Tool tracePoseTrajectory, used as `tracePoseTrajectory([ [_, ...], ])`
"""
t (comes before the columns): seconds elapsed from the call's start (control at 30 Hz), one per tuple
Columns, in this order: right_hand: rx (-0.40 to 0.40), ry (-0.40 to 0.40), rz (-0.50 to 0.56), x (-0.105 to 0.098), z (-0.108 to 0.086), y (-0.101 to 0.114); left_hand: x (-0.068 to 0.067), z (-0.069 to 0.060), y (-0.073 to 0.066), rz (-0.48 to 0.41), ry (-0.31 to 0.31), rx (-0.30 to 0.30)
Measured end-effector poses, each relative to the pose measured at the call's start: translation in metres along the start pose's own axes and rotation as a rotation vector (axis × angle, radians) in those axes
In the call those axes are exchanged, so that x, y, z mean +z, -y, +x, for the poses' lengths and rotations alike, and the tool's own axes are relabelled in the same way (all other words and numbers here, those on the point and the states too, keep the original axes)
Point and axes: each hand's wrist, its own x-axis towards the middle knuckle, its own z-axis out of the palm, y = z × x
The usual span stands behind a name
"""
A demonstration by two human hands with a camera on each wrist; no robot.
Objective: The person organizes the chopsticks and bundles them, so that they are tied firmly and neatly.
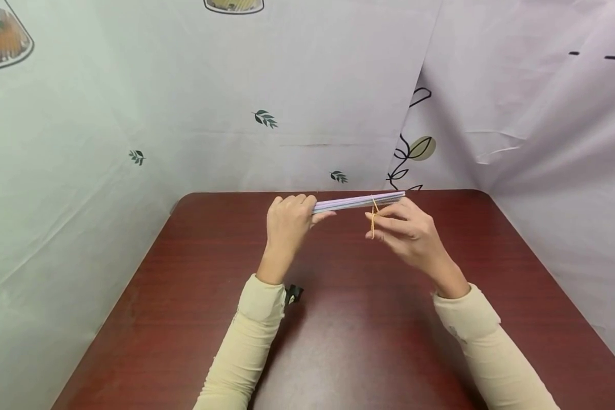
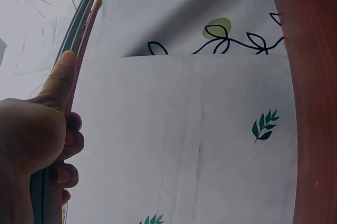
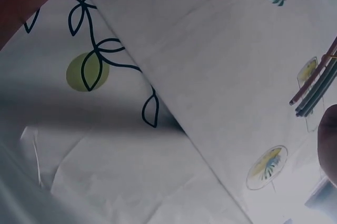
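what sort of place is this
Probably a makeshift work booth indoors, though the wider room can't be seen: a reddish-brown wood-grain tabletop is closed in at the back and both sides by pale hanging sheets printed with green leaf sprigs.

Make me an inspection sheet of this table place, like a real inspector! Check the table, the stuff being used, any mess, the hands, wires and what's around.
Surface: reddish-brown table, shiny where light reflects.
Job's things: bundle of thin sticks, held above the table; yellow band crosses it near one end.
Clutter: small black object beside the left sleeve; cannot tell what it is.
Hands: left hand grips the bundle; right hand pinches the band.
Cables: nothing seen.
Surroundings: pale sheets printed with leaves.
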Motion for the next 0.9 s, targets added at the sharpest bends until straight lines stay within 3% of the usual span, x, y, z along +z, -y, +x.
tracePoseTrajectory([
  [0.17,0.080,-0.017,-0.136,-0.001,-0.002,0.006,-0.001,0.000,0.001,0.005,0.029,-0.029],
  [0.3,0.241,-0.041,-0.153,-0.004,-0.004,0.011,-0.002,0.001,0.001,-0.004,0.031,-0.038],
  [0.47,0.487,-0.066,-0.083,-0.007,-0.004,0.016,-0.004,0.002,0.000,-0.009,0.007,-0.037],
  [0.67,0.781,-0.160,0.036,-0.008,0.002,0.024,-0.007,0.003,-0.001,-0.018,-0.021,-0.036],
  [0.9,0.864,-0.253,0.167,-0.009,0.007,0.023,-0.010,0.003,-0.001,-0.036,-0.055,-0.037],
])
